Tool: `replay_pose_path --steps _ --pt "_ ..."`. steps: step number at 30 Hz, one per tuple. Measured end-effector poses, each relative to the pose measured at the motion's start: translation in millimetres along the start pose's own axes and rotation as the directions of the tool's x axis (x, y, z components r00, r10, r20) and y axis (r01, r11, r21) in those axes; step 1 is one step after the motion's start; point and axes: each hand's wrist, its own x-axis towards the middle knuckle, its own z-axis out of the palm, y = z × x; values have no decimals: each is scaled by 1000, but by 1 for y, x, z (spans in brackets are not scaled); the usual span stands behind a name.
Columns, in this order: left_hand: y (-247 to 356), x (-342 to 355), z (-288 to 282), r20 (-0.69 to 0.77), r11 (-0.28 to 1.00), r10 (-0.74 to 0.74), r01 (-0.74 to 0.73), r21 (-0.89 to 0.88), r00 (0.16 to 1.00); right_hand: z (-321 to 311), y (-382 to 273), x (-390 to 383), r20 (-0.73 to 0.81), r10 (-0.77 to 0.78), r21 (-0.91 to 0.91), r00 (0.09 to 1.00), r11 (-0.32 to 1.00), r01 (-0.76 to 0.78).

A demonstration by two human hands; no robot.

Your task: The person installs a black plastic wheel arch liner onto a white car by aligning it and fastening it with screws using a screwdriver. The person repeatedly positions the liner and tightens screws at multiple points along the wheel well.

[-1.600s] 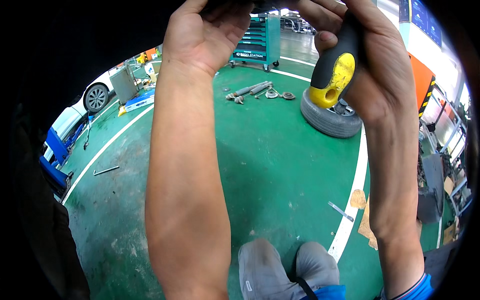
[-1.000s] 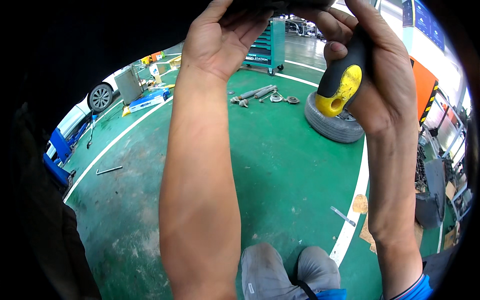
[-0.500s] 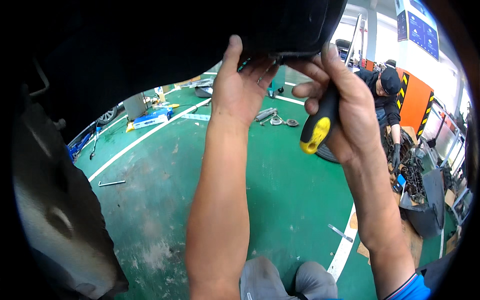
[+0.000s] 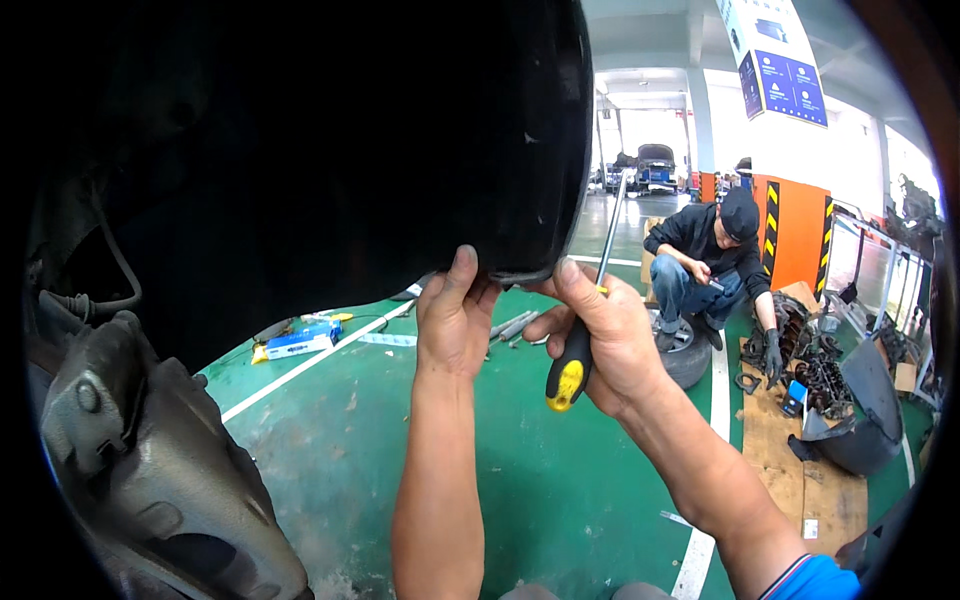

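A large black panel [image 4: 420, 180], which looks like a car's wheel-arch liner, hangs over the upper left and middle. At its lower edge my left hand [image 4: 452, 330] is closed, thumb pressed on the near face and fingers curled behind, where they are partly hidden. Beside it, my right hand [image 4: 625, 345] pinches the same edge near the corner with thumb and fingers. A screwdriver [image 4: 570, 375] with a black and yellow handle is also held in that right hand. Its metal shaft points up and away, clear of the panel.
Bulky metal car parts [image 4: 170, 460] stand close on the left. At the right a person [image 4: 715, 250] crouches by a tyre [image 4: 690, 355], a gloved hand among dark engine parts on cardboard [image 4: 770, 460]. A blue and white box [image 4: 300, 340] lies on the green floor.
My view has tilted up, so the panel's edge and both hands sit lower in the picture. Both hands stay at the edge, and the screwdriver is still in the right one.
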Motion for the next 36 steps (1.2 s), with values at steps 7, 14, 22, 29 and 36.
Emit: replay_pose_path --steps 7,14,22,29,36 --pt "3 -5 9 -72 998 58 -59 -21 996 -19 -6 0 26 91 -100 995 991 -88" --pt "0 -5 7 -66 996 85 -84 11 994 -48 -68 43 -57 -248 -413 967 888 203" --pt "5 -7 6 -6 998 59 -59 34 998 -13 -139 79 194 -314 -552 929 748 368" --pt "3 -5 10 -26 999 51 -51 8 998 -9 -142 93 286 -262 -563 922 732 383" --pt "3 -5 3 -35 998 51 -50 29 998 -8 -137 93 264 -289 -553 920 736 390"
